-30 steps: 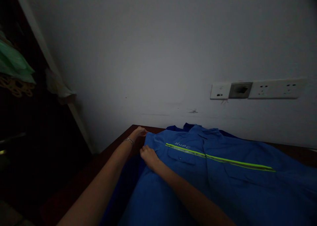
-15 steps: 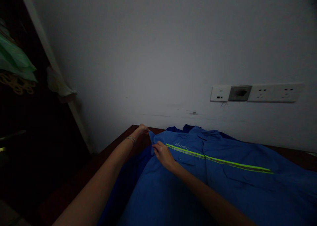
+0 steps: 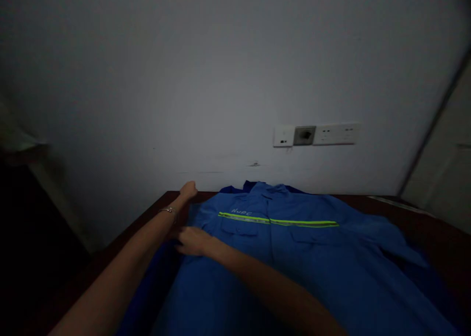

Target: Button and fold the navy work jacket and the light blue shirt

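Jacket [image 3: 309,257] by far edge of table [image 3: 430,233] | likely light, soft; pinch sleeve [image 3: 201,215] end | left hand [image 3: 188,189], right hand [image 3: 193,241]: grasp, I can't tell

Shirt [image 3: 290,247] is lying on table [image 3: 437,235], collar end facing wall [image 3: 206,90] behind. 2nd garment [image 3: 149,284] is lying underneath, poking out at L, behind collar & at lower R. L grip [image 3: 189,189] is positioned nr table's far L corner, past shirt's L edge; bracelet [image 3: 169,210] is circling that wrist. R grip [image 3: 193,240] is resting at same edge, nearer cam. Socket panel [image 3: 336,134] is sitting on wall, behind & above shirt. Thin strip [image 3: 397,204] is lying along table's back R.
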`<state>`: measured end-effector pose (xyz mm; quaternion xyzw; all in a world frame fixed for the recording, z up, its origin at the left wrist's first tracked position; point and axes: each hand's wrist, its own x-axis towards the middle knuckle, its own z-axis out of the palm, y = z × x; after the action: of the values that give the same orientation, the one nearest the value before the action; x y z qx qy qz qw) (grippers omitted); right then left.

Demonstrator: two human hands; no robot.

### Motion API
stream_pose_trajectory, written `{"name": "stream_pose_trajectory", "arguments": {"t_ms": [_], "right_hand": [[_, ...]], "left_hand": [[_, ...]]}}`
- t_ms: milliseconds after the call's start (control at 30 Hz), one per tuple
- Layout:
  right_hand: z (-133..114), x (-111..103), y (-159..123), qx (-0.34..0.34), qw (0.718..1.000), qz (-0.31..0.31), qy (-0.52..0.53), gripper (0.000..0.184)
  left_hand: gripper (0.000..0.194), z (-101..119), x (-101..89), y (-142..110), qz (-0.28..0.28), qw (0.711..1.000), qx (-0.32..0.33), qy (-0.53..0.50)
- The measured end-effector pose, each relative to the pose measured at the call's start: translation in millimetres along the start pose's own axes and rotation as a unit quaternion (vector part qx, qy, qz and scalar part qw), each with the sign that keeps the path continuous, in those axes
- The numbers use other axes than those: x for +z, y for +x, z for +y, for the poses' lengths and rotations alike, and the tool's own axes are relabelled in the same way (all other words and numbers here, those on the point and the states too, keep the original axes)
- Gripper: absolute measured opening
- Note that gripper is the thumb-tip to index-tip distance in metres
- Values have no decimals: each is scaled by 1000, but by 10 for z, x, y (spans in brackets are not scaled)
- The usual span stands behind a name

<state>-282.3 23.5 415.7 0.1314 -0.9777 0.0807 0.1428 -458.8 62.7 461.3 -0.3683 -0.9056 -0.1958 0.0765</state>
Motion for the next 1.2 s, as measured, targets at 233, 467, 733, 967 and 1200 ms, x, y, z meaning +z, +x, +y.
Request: {"name": "stream_pose_trajectory", "arguments": {"t_ms": [233,467,733,967,1200], "right_hand": [[61,-767,-1407,-24,996,3,-87,25],[530,-1427,-3515,341,921,174,-73,28],[782,-1398,-4925,593,788,118,-115,44],[878,-1351,-5048,601,776,80,-173,38],[957,-1271,-5079,602,769,106,-187,32]], "left_hand": [[28,1647,394,209,41,983,177,12],[28,3581,936,-488,3,901,429,-63],[29,5076,1590,-1251,-185,850,491,-53],[30,5502,1936,-1564,-248,833,494,3],[30,5595,2133,-1473,-255,841,477,-20]]}}
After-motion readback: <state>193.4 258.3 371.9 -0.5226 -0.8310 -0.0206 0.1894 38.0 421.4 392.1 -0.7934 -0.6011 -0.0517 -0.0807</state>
